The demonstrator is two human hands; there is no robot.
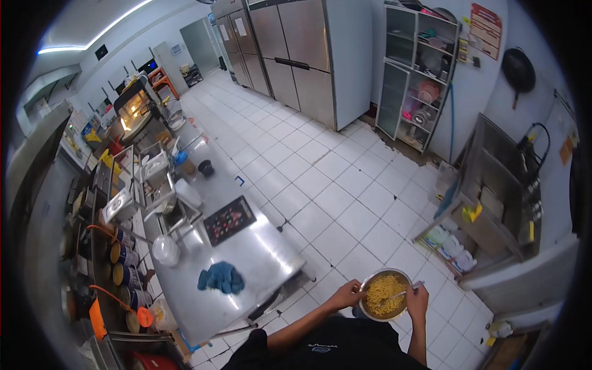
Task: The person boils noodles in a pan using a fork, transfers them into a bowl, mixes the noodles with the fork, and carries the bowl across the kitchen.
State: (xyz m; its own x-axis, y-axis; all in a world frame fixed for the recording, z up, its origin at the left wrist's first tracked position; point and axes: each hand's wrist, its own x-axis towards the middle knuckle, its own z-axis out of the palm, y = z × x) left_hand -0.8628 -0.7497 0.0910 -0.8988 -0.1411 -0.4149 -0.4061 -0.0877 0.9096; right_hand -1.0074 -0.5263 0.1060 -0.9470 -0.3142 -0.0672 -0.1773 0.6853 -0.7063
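A round metal bowl (365, 311) of yellow noodles (384, 291) is held in front of my body, above the tiled floor. My left hand (350, 295) grips its left rim. At the right side, my right hand (417, 299) holds the handle of a metal utensil (398, 294), whose far end lies among the noodles; whether it is a fork or a spoon I cannot tell. That hand is close against the bowl's right rim, and its fingers partly hide the handle.
To my left stands a steel worktable (259, 259) bearing a crumpled blue cloth (222, 277), a dark printed mat (230, 220) and a white plastic tub (166, 250). A steel sink (499, 185) is on the right. Steel refrigerators (296, 51) and a shelf cabinet (418, 78) line the far wall.
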